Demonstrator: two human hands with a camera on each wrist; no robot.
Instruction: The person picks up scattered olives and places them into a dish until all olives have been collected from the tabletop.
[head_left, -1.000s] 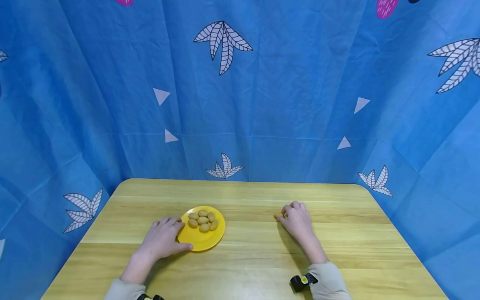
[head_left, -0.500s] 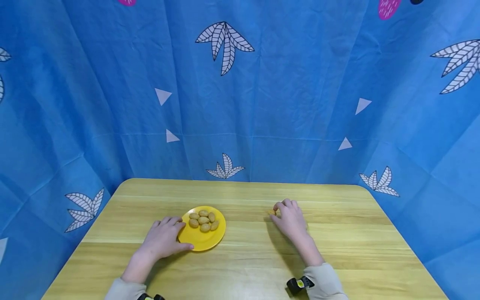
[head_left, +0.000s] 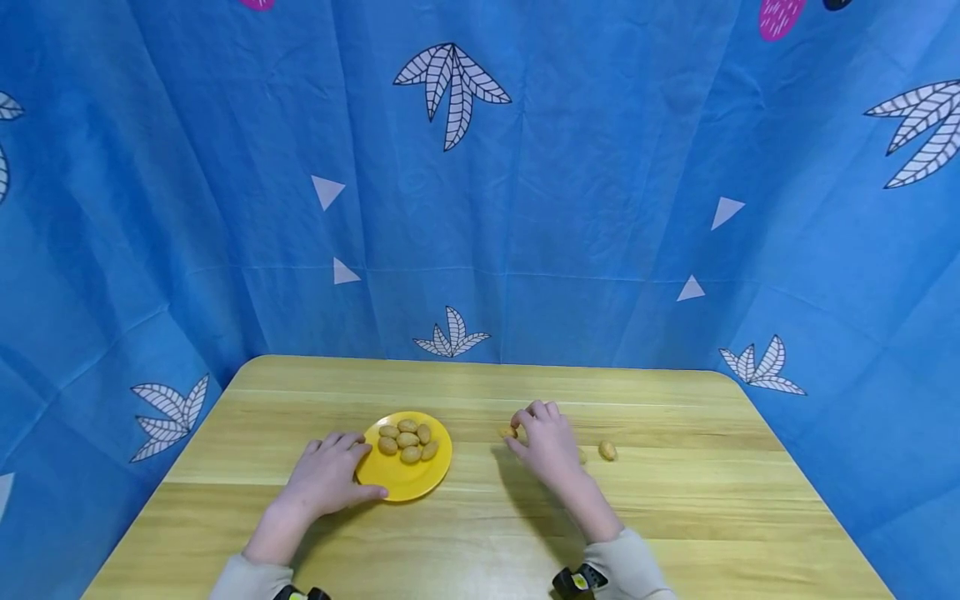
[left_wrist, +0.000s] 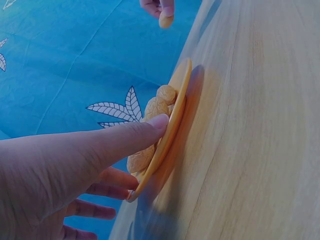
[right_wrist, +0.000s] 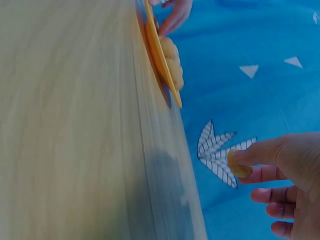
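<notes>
My left hand (head_left: 322, 479) rests at the left edge of a round yellow plate (head_left: 408, 483), with its thumb and fingers touching the rim. On the plate lies a cluster of tan, wrinkled walnuts (head_left: 407, 439); the left wrist view shows these walnuts (left_wrist: 156, 107) partly behind the thumb. To the right of the plate, above the table, my right hand (head_left: 551, 446) pinches one walnut (head_left: 508, 432) between thumb and forefinger. That walnut (right_wrist: 239, 164) shows clearly in the right wrist view, the other fingers of the right hand (right_wrist: 292, 185) loosely bent.
Another walnut (head_left: 607, 451) lies on the wooden table (head_left: 480, 542) to the right of my right hand. One more walnut (head_left: 582, 456) is partly hidden behind that hand. A blue patterned curtain (head_left: 480, 208) hangs behind the table's far edge.
My right hand has moved left towards the plate, carrying the pinched walnut. Two walnuts on the table have come into sight behind it. The left hand and plate have stayed put.
</notes>
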